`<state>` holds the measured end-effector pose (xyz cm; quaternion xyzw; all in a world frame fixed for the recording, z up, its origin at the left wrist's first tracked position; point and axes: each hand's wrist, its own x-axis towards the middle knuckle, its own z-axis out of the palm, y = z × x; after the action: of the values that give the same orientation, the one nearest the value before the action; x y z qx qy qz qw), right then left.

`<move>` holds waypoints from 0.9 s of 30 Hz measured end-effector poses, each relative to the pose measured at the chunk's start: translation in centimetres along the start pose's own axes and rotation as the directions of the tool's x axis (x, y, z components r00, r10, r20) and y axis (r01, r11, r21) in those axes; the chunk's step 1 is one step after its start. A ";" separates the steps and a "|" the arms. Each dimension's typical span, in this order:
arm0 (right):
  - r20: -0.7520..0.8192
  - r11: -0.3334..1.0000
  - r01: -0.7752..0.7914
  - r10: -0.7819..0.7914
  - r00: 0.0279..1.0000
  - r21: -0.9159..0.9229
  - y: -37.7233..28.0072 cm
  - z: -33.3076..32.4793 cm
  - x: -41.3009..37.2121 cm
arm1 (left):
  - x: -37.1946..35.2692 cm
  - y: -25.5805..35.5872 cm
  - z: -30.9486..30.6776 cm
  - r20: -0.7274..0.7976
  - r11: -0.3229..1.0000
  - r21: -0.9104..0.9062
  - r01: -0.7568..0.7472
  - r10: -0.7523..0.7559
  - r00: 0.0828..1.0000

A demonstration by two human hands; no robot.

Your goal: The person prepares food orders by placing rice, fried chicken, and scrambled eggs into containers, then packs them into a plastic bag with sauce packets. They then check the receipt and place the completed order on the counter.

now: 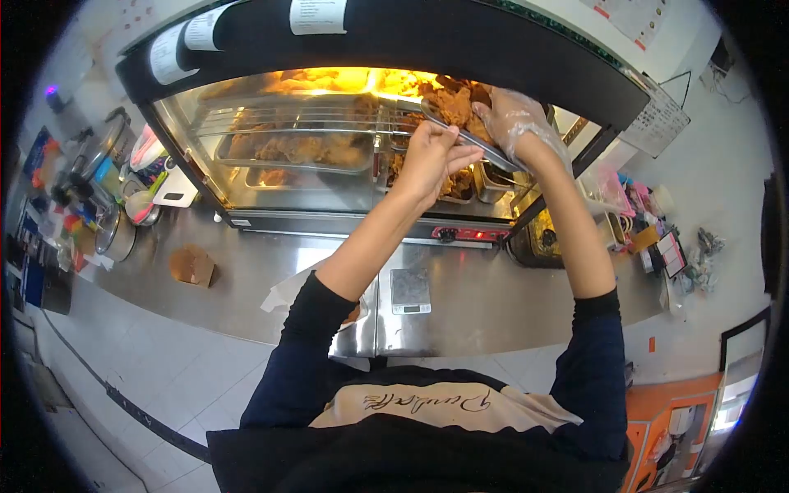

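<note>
My left hand (434, 163), bare, has its fingers at the front edge of a metal tray (491, 151) of fried chicken (454, 105) in the upper part of a lit display warmer (296, 215). The tray is tilted. My right hand (516, 119), in a clear plastic glove, is at the tray's right side, against the chicken; its fingertips are partly hidden. Below the tray are more chicken pieces and a metal container (491, 182). Another tray of chicken (304, 150) lies on the left side of the warmer.
A small scale (410, 291) lies on the steel counter (468, 300), with a brown paper box (192, 266) farther left. White paper (288, 294) is near my left forearm. Kitchen items crowd the far left; a black-rimmed container (544, 238) stands right of the warmer's controls.
</note>
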<state>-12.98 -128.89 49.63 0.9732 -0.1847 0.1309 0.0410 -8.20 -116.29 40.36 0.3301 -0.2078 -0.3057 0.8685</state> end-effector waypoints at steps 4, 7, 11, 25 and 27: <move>-0.005 0.993 -0.106 0.107 0.994 0.058 0.5 1.2 1.0 | 0.2 -0.1 -0.2 0.021 1.000 0.019 -0.002 0.002 1.000; -0.024 0.990 -0.134 0.135 0.991 0.041 1.7 2.3 2.4 | 0.2 -0.2 -0.1 0.029 1.000 0.018 -0.024 0.023 0.999; 0.037 0.986 -0.166 0.165 0.986 0.028 2.2 3.4 4.2 | 0.0 -0.3 -0.1 0.040 0.999 0.036 -0.033 0.032 0.999; -0.040 0.647 -0.071 0.155 0.987 0.760 2.7 2.4 -1.4 | 0.2 -0.5 0.1 0.017 0.999 -0.025 -0.045 0.046 0.999; -0.091 0.505 -0.016 0.186 0.978 0.863 1.6 0.6 -4.1 | 0.1 -0.5 0.3 0.015 0.998 -0.034 -0.045 0.046 0.999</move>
<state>-17.05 -128.99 47.97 0.8383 -0.1482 0.2902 -0.4371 -8.47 -116.81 40.20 0.3083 -0.2171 -0.2918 0.8790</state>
